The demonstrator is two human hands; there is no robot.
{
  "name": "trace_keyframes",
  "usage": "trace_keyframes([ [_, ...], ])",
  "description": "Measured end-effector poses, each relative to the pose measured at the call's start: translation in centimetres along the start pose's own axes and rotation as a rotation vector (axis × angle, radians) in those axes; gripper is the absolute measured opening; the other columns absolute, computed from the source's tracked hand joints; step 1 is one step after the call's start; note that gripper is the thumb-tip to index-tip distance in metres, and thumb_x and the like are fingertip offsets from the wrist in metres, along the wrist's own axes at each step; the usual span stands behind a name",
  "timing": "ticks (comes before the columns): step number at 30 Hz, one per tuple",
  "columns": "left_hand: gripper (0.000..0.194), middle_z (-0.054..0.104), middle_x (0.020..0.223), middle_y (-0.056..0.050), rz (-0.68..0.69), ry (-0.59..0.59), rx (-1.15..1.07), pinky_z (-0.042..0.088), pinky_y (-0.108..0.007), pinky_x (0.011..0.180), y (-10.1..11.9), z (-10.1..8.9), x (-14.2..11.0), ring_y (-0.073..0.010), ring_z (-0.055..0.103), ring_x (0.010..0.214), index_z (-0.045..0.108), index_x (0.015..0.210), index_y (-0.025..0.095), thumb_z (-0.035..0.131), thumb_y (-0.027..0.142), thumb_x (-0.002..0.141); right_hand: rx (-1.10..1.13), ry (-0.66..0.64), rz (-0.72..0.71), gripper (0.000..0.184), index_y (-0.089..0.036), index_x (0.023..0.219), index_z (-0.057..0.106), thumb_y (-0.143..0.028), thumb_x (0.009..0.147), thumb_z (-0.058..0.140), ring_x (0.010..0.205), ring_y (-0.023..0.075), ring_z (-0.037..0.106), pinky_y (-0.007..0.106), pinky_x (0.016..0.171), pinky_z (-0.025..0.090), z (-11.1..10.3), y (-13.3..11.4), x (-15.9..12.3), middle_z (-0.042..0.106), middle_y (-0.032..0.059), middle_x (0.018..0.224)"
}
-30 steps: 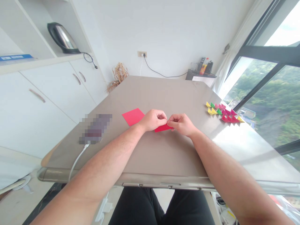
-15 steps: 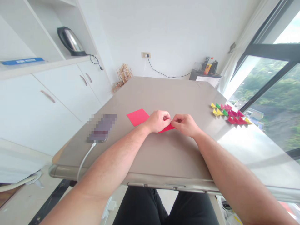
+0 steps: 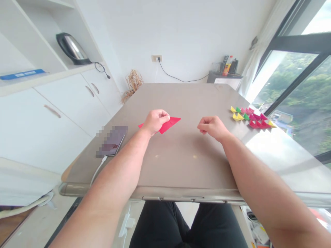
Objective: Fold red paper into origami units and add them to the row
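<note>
Head camera view, twelve o'clock being the far edge of the table [image 3: 181, 172] from your seat: your left hand [image 3: 154, 122], near eleven o'clock, is pinching folded red paper [image 3: 170, 124] between thumb and fingers. That grip is covering one side while the pointed end is projecting toward three o'clock, apparently so the fold is lying accessible. A red corner [image 3: 140, 126] is showing on the hand's nine-o'clock side; whether it is joining the same piece, one cannot tell. Your right hand [image 3: 210, 126], toward one o'clock, is holding its fingers curled narrow, nothing visible between them. Small folded shapes [image 3: 258, 125] are standing in rows toward two o'clock, presumably keeping them outside elbow reach. Toward ten o'clock a phone [image 3: 113, 141] is lying where its white cable [image 3: 98, 168] is reaching it.
</note>
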State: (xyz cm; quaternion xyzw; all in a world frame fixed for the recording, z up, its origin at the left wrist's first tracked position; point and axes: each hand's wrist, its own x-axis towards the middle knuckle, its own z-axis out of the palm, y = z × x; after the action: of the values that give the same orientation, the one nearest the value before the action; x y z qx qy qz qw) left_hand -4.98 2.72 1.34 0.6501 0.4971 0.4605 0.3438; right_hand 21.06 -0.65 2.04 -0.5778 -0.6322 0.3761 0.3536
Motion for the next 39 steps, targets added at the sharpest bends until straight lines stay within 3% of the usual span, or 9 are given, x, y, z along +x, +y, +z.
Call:
trace_keyframes([
  [3,0.016,0.061,0.063,0.001,-0.034,-0.011,-0.016,0.039,-0.025,0.055,-0.1,0.5,0.0,-0.0116,0.052,0.057,0.066,0.071,0.017,0.069,0.032,0.072,0.144,0.084,-0.021,0.013,-0.018,0.066,0.066,-0.029,0.070,0.069,0.059,0.0125,0.056,0.024,0.054,0.042,0.3,0.0,0.1,0.065,0.0013,0.063],
  [7,0.020,0.067,0.069,-0.001,0.017,-0.087,0.039,0.042,-0.025,0.058,0.5,3.1,-1.1,-0.0138,0.058,0.062,0.067,0.075,0.017,0.068,0.037,0.077,0.215,-0.032,-0.082,0.020,-0.018,0.080,0.073,-0.038,0.077,0.069,0.069,0.0154,0.064,0.027,0.064,0.050,2.2,-0.1,0.1,0.071,0.0040,0.075],
  [10,0.023,0.070,0.071,-0.003,0.014,-0.143,0.038,0.045,-0.026,0.060,0.7,4.2,-1.6,-0.0151,0.060,0.063,0.068,0.079,0.017,0.067,0.041,0.079,0.202,-0.017,-0.123,0.015,-0.018,0.075,0.070,-0.033,0.076,0.069,0.064,0.0149,0.061,0.027,0.062,0.049,3.1,0.4,0.5,0.068,0.0023,0.066],
  [16,0.021,0.070,0.072,-0.002,-0.054,-0.282,0.030,0.047,-0.028,0.065,0.7,3.8,-1.7,-0.0155,0.062,0.066,0.066,0.076,0.018,0.069,0.039,0.078,0.174,0.072,-0.135,0.014,-0.018,0.067,0.067,-0.031,0.072,0.068,0.060,0.0140,0.058,0.026,0.058,0.045,2.9,0.7,0.8,0.064,0.0000,0.059],
  [22,0.011,0.064,0.068,0.001,-0.099,-0.356,0.086,0.040,-0.026,0.059,1.2,3.5,-1.8,-0.0134,0.056,0.064,0.063,0.070,0.018,0.066,0.028,0.073,0.069,0.024,-0.088,0.013,-0.018,0.071,0.070,-0.030,0.072,0.066,0.059,0.0140,0.057,0.025,0.054,0.041,2.5,-0.3,0.1,0.062,-0.0003,0.058],
  [28,0.016,0.057,0.064,0.003,-0.034,-0.487,0.133,0.036,-0.026,0.059,1.9,4.0,-2.3,-0.0105,0.049,0.061,0.058,0.065,0.018,0.067,0.027,0.074,-0.090,-0.038,-0.201,0.017,-0.018,0.070,0.070,-0.034,0.076,0.066,0.059,0.0116,0.050,0.026,0.055,0.038,2.9,-0.1,-0.1,0.064,-0.0001,0.064],
  [31,0.017,0.058,0.065,0.002,-0.079,-0.455,0.020,0.038,-0.026,0.058,1.8,4.4,-2.3,-0.0098,0.051,0.059,0.059,0.067,0.018,0.070,0.027,0.075,0.001,0.003,-0.230,0.021,-0.018,0.084,0.072,-0.037,0.077,0.069,0.064,0.0137,0.056,0.027,0.059,0.043,3.1,0.2,0.0,0.068,0.0019,0.071],
  [35,0.019,0.057,0.062,0.002,-0.186,-0.346,-0.151,0.036,-0.024,0.050,1.8,4.5,-2.1,-0.0086,0.052,0.051,0.057,0.070,0.018,0.072,0.026,0.077,0.165,-0.038,-0.180,0.049,-0.020,0.122,0.061,-0.036,0.078,0.073,0.073,0.0181,0.067,0.029,0.064,0.049,3.2,0.2,-0.1,0.074,0.0046,0.086],
  [39,0.009,0.061,0.065,0.000,-0.221,-0.273,-0.258,0.036,-0.024,0.048,2.2,4.3,-2.0,-0.0101,0.058,0.052,0.061,0.078,0.017,0.069,0.019,0.076,0.150,-0.074,-0.116,0.050,-0.021,0.125,0.060,-0.031,0.078,0.073,0.066,0.0167,0.065,0.027,0.058,0.046,3.1,-0.1,-0.4,0.071,0.0011,0.075],
])
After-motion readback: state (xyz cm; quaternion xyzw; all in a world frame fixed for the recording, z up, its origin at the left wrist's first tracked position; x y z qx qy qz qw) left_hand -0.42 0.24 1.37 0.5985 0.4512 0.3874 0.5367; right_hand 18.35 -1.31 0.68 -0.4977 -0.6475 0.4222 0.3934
